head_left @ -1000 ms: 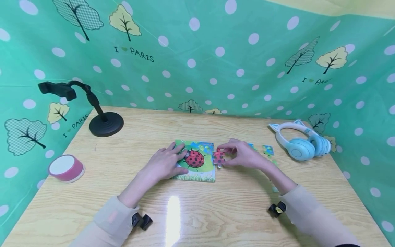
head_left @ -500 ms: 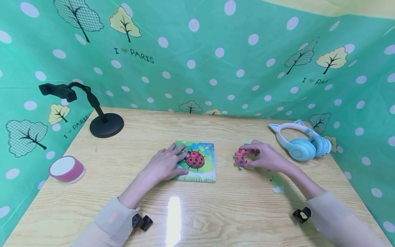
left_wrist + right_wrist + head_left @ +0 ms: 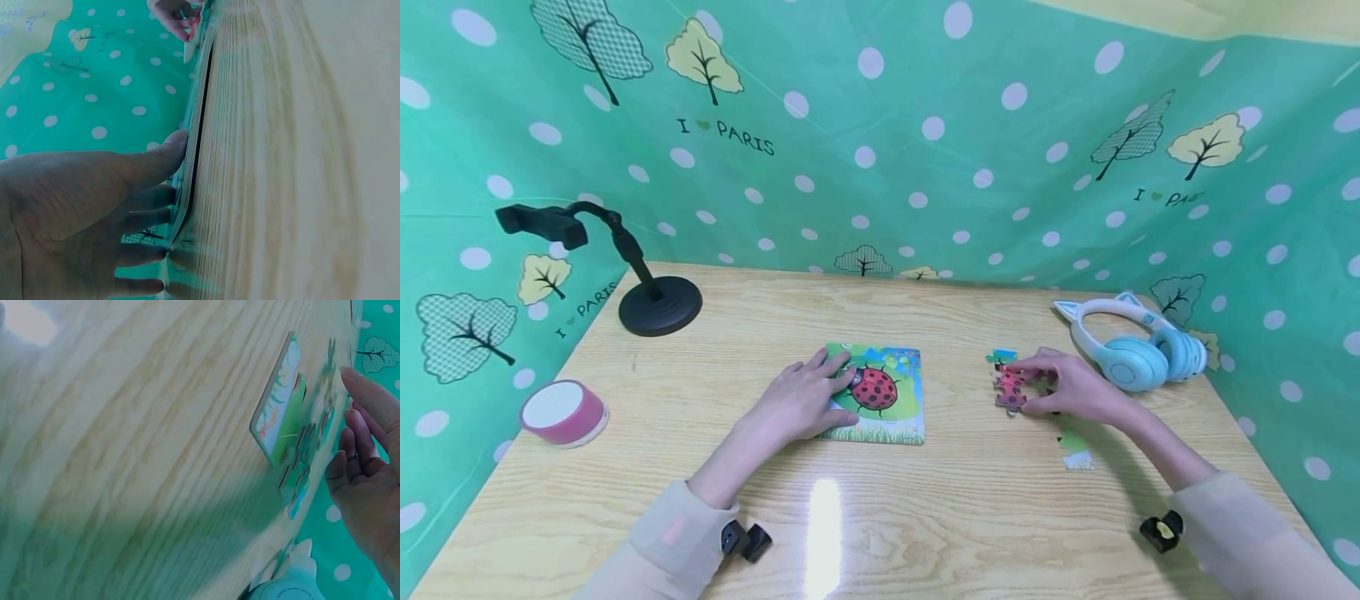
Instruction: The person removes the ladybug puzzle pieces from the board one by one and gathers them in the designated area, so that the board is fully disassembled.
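Note:
My left hand (image 3: 801, 400) rests on the left part of a flat ladybug puzzle board (image 3: 901, 421), fingers spread over its picture. In the left wrist view the left hand's (image 3: 94, 206) thumb and fingertips lie along the board's edge (image 3: 199, 137). To the right of the board, my right hand (image 3: 1075, 387) pinches a red, black-spotted jigsaw piece (image 3: 1010, 390) between thumb and fingers. A blue-green puzzle piece (image 3: 1002, 357) lies just behind the held one. Nearer the front, a green-and-white puzzle piece (image 3: 275, 409) lies below the right hand (image 3: 369, 462).
Light blue cat-ear headphones (image 3: 1138, 358) lie at the back right. A black stand (image 3: 658, 304) with a bent neck is at the back left, and a pink-and-white round object (image 3: 565, 412) at the left edge. A green patterned curtain (image 3: 925, 192) surrounds the wooden table (image 3: 925, 517).
My right hand has carried the red spotted jigsaw piece away from the board's right edge, rightward toward the other loose pieces. The left hand has stayed on the board.

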### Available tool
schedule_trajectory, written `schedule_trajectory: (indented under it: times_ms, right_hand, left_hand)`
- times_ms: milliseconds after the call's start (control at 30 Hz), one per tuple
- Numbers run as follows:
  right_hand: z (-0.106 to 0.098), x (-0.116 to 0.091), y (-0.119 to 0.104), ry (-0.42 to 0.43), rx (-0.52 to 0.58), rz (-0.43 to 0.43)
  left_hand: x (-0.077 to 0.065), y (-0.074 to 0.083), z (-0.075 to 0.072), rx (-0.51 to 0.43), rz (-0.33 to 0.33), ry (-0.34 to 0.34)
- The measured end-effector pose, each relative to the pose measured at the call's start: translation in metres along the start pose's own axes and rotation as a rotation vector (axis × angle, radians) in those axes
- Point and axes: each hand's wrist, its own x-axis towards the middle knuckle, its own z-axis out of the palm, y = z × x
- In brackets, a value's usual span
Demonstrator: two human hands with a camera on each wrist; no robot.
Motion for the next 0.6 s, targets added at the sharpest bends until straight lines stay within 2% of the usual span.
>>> schedule_trajectory:
  times_ms: [600]
  right_hand:
    - [0.001,0.002,0.011,-0.014,-0.032,-0.007]
  left_hand:
    - [0.0,-0.001,0.0,0.004,0.002,0.0]
